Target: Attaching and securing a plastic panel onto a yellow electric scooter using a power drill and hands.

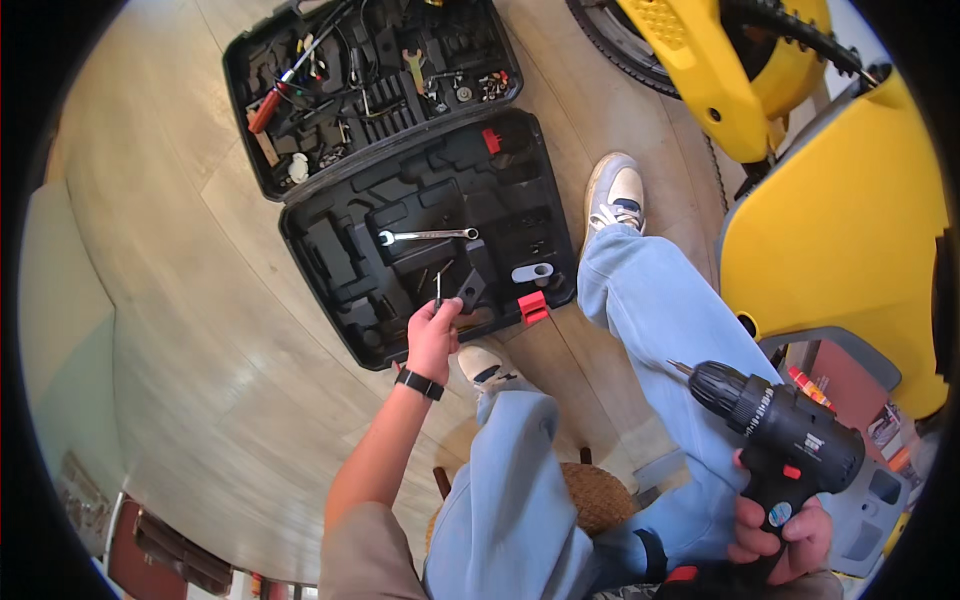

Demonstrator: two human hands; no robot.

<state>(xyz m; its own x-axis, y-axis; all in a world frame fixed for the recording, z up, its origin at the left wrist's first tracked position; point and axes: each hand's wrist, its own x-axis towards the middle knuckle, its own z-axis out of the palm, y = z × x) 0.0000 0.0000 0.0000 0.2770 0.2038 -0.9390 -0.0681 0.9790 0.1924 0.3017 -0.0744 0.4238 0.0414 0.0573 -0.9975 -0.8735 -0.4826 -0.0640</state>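
In my right hand, at the lower right, is a black cordless drill, held by its grip. A thin pointed bit sticks out of its chuck and points left. My left hand reaches over the near half of an open black tool case, its fingers pinched on a small thin dark rod pointing up. Beside the fingertips is a flat black piece with a hole; whether I touch it cannot be made out. A combination wrench lies in the same half.
The case's far half holds a red-handled screwdriver, a small yellowish wrench and loose parts. Red latches edge the near half. A large yellow machine with a wheel stands right. A woven stool is under me.
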